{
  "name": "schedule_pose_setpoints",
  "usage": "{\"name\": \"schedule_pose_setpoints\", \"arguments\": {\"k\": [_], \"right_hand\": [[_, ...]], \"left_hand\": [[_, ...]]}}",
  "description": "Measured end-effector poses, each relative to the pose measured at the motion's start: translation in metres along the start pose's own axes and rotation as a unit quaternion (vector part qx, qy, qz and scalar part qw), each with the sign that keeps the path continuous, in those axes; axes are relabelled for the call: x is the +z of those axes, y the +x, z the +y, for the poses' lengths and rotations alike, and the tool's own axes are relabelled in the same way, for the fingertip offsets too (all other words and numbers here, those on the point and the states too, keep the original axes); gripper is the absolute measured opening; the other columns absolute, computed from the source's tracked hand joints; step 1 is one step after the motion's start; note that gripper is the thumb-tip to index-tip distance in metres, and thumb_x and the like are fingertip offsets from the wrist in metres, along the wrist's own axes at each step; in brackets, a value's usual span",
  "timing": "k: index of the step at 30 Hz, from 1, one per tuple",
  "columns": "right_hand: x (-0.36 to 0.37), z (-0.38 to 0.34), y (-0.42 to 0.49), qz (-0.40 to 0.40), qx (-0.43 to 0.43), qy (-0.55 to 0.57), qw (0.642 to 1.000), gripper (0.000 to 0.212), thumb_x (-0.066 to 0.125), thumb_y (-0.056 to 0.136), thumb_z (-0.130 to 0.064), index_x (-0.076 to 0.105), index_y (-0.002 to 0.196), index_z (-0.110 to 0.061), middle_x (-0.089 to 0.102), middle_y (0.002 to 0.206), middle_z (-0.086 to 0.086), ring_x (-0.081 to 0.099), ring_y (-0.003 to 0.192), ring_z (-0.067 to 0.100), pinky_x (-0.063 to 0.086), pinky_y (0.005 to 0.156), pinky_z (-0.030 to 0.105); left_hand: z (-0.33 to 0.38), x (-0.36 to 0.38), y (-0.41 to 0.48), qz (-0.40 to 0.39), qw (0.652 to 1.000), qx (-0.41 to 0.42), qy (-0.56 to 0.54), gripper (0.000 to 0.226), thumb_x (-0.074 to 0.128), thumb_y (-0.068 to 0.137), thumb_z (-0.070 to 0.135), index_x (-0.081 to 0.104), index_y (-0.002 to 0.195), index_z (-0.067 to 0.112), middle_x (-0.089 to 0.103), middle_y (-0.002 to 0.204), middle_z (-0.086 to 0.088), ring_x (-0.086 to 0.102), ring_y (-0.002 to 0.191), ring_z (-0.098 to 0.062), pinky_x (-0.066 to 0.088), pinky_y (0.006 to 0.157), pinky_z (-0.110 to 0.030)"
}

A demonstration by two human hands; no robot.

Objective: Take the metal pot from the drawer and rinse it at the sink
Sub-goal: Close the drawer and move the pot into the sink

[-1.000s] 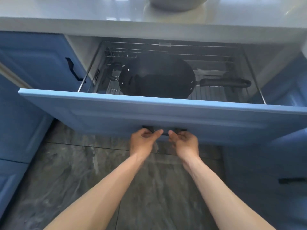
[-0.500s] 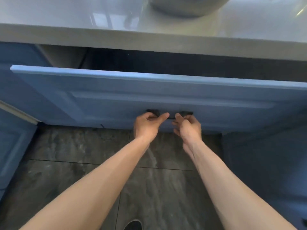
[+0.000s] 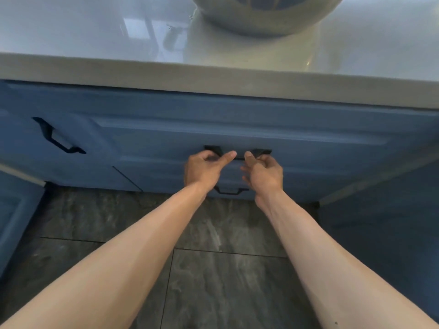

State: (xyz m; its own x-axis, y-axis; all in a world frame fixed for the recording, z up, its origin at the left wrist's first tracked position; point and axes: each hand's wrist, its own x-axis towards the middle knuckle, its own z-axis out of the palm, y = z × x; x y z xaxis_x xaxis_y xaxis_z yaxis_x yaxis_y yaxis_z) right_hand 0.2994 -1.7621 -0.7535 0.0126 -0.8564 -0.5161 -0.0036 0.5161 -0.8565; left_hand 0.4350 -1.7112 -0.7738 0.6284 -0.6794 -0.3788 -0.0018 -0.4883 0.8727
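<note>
The blue drawer [image 3: 308,148] under the white countertop [image 3: 95,67] stands flush with the cabinet front, and its contents are hidden. My left hand [image 3: 204,169] and my right hand [image 3: 263,172] sit side by side at its black handle [image 3: 238,155], fingers curled onto the bar, thumbs nearly touching. A round shiny metal pot [image 3: 261,17] stands on the countertop straight above the drawer, cut off by the top edge of the view.
A second black handle [image 3: 228,191] of a lower drawer shows between my wrists. A cabinet door handle [image 3: 57,136] is at the left. Blue cabinet fronts stick out at both sides. Grey tiled floor [image 3: 213,281] lies below.
The drawer slid from wide open to shut, with both hands on its handle. The dark pan and wire rack inside went out of sight. My view rose toward the countertop.
</note>
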Motion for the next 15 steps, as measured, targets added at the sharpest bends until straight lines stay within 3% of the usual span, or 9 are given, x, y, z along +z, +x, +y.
{"name": "schedule_pose_setpoints", "arguments": {"k": [7,10,13,15], "right_hand": [[0.005,-0.006,0.003,-0.002,-0.008,-0.027,1.000,0.018,0.072,0.100,-0.032,0.060,0.099,-0.020,0.074,0.093,-0.004,0.076,0.084,0.013,0.063,0.085,0.042],[0.003,-0.003,0.006,0.006,-0.024,-0.058,0.998,0.020,0.073,0.098,-0.037,0.059,0.094,-0.023,0.074,0.097,-0.004,0.076,0.078,0.012,0.062,0.089,0.046],[-0.001,-0.005,0.004,0.001,-0.034,-0.121,0.992,0.022,0.072,0.097,-0.047,0.061,0.091,-0.028,0.073,0.097,-0.008,0.078,0.089,0.017,0.062,0.093,0.044],[-0.010,-0.010,-0.003,-0.006,-0.068,-0.218,0.974,0.028,0.067,0.098,-0.050,0.069,0.100,-0.023,0.074,0.100,-0.005,0.075,0.101,0.022,0.058,0.094,0.037]], "left_hand": [[0.003,0.001,0.013,-0.001,1.000,0.001,0.010,0.071,0.085,0.046,0.088,0.080,0.073,0.022,0.083,0.080,0.011,0.081,0.088,-0.017,0.068,0.086,-0.047],[0.004,0.002,0.013,-0.002,1.000,0.001,0.012,0.071,0.085,0.050,0.088,0.080,0.074,0.022,0.084,0.082,0.012,0.081,0.088,-0.017,0.068,0.086,-0.048],[0.010,0.002,0.004,-0.005,0.999,-0.009,0.046,0.066,0.082,0.061,0.086,0.079,0.079,0.023,0.083,0.084,0.011,0.081,0.085,-0.020,0.067,0.086,-0.046],[0.015,-0.004,-0.006,0.002,0.996,0.006,0.086,0.064,0.078,0.068,0.087,0.082,0.089,0.027,0.084,0.091,0.010,0.081,0.090,-0.019,0.065,0.091,-0.043]]}}
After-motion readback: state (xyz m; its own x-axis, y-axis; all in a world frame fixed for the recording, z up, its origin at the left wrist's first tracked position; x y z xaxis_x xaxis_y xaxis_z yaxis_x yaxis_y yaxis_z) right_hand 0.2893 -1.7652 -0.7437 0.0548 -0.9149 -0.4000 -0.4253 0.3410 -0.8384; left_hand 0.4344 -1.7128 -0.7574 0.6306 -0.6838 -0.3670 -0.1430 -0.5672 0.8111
